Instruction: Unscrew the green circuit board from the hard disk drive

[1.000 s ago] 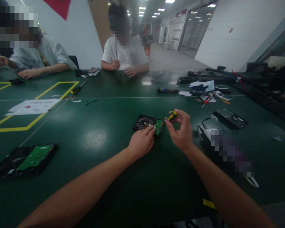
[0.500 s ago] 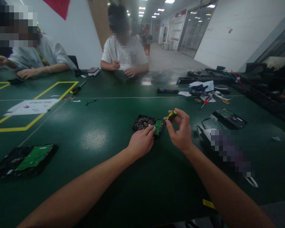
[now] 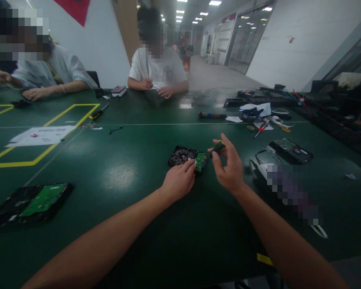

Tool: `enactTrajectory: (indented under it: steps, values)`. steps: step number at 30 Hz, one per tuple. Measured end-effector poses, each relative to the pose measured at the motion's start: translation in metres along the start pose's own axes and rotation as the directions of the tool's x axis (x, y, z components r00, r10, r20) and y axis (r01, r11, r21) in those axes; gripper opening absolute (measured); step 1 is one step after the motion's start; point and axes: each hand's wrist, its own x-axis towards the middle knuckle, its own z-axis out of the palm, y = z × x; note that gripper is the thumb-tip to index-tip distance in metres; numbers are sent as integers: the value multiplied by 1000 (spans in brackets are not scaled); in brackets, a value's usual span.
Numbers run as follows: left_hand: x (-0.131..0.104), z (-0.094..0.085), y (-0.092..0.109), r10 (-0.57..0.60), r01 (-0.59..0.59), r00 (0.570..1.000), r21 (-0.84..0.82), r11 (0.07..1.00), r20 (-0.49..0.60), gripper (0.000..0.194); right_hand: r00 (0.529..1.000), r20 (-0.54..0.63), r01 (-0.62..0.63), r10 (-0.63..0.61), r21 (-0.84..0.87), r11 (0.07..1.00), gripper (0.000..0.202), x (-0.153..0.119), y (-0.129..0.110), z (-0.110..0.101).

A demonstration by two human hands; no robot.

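Observation:
A hard drive lies on the green table with its green circuit board facing up. My left hand rests over its near edge, fingers together, holding it against the tabletop. In my right hand is a black-and-yellow screwdriver, pinched between thumb and fingers just right of the drive. Its shaft slants down toward the right end of the board; the exact spot the tip touches is too small to tell.
Another hard drive lies at the left, and one more at the right beside a blurred pouch-like object. Farther back are a dark cylindrical tool, a red screwdriver and a yellow-black screwdriver. Two people sit across the table.
The screwdriver handle has turned in my right hand, with less yellow showing, and my right fingers have spread and shifted around it. My left hand and the hard drive stay in place.

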Motion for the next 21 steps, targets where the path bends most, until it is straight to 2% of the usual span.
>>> enactTrajectory:
  steps: [4,8,13,21]
  values:
    - [0,1,-1,12,-12,1000,-8,1000,-15,44,997,-74,8,-11,-42,999,64,-1,4,1]
    - [0,1,-1,22,-22,999,-12,1000,-24,44,998,-44,40,-46,-112,993,60,0,4,-2]
    - [0,0,0,16,-16,1000,1,1000,-16,44,1000,-3,15,-15,-28,999,61,0,3,-1]
    - [1,-1,0,9,-9,1000,8,1000,0,44,995,-81,49,-56,-93,994,59,0,5,-1]
